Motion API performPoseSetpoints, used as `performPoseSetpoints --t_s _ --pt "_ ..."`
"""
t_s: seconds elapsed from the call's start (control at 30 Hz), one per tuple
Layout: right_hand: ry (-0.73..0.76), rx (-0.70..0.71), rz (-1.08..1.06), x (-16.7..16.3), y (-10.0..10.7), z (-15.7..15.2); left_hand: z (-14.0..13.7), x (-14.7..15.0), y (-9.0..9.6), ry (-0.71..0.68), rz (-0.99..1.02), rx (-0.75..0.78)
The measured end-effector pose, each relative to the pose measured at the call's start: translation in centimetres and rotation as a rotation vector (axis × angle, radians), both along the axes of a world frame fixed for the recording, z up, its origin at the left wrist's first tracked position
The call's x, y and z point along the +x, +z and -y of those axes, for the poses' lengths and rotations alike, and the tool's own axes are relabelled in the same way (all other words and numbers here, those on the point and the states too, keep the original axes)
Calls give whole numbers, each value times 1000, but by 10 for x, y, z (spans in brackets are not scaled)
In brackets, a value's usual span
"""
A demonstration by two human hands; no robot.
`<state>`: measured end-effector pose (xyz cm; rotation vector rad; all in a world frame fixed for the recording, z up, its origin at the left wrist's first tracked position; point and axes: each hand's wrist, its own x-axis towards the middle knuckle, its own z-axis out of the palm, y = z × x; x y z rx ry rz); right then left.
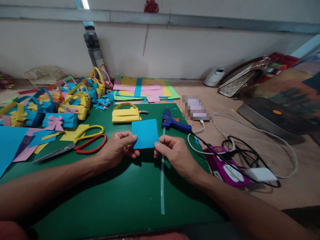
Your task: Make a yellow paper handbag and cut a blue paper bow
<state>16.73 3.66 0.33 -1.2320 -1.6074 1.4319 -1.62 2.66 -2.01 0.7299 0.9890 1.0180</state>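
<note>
A small blue square of paper (145, 134) is held up above the green mat (120, 196). My left hand (120, 148) pinches its left edge between thumb and fingers. At its lower right corner, my right hand (172, 150) grips it the same way. Just behind the paper lies a yellow folded paper bag (125, 115) with a handle. A blue glue gun (175, 122) rests beyond my right hand, and its long clear glue stick (162, 186) runs toward me beneath that hand. Scissors (82, 141) with yellow and red handles lie left of my left hand.
Several finished paper bags (61, 121) crowd the left, near loose coloured sheets (10, 143). Stacked paper (152, 88) lies at the back. On the right are a phone (196, 106), a purple power strip (226, 166), tangled cables (246, 155) and a dark box (270, 115).
</note>
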Motion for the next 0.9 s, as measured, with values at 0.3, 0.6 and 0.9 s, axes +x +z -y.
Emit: performPoseSetpoints --t_s 0.3,0.6,0.9 --pt "-120 -16 -132 1 -6 -4 0 -1 -6 -67 9 -10" --pt "-137 52 -91 6 -6 -12 -3 -7 5 -88 -62 49" --pt "-14 -19 -19 1 -2 -6 1 -4 0 -71 -96 62"
